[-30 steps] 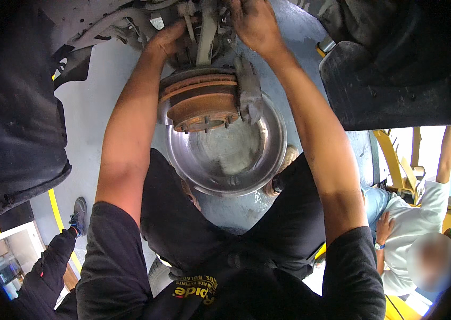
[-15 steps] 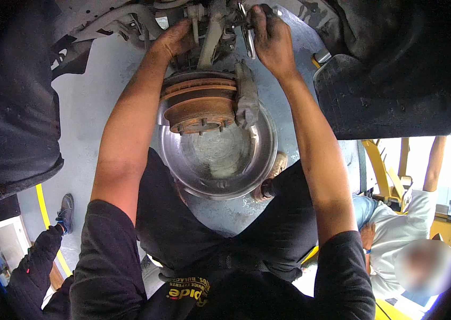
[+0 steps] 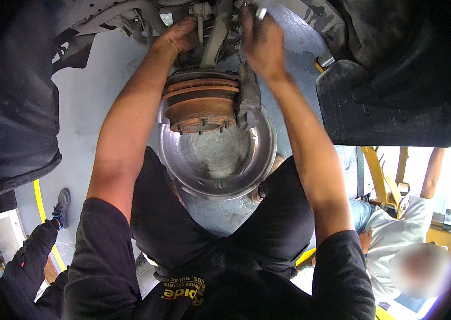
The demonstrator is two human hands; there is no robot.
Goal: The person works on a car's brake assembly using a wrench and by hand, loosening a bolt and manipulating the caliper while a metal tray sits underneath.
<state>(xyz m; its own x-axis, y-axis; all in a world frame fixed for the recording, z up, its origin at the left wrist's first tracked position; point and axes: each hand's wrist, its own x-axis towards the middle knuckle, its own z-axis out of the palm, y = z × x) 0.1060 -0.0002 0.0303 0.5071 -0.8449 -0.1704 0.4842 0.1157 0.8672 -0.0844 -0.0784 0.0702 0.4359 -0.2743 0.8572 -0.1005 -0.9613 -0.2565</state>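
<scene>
At the top of the view, my left hand [image 3: 181, 36] is closed beside a thin upright rod [image 3: 200, 31] of the suspension; its fingertips are hidden there. My right hand [image 3: 266, 50], a little smeared by motion, is wrapped round a shiny metal wrench-like tool [image 3: 260, 13], of which only one end shows. Between my hands a grey metal arm [image 3: 216, 40] slants down toward the hub. Below it sits a rusty brake disc [image 3: 199, 112] with studs on its face. The brake caliper [image 3: 249, 98] is at the disc's right side.
A wide shiny metal basin [image 3: 270, 160] stands on the floor under the disc, between my legs. Dark wheel-arch liners [image 3: 385, 106] hang on both sides. A co-worker in a white shirt [image 3: 396, 224] is at lower right, near a yellow frame [image 3: 380, 173]. Another person's shoe [image 3: 63, 208] shows at left.
My right hand has shifted slightly left and turned. The tool in it, which hung down left of the hand, now shows its end above the hand. My left hand has hardly moved.
</scene>
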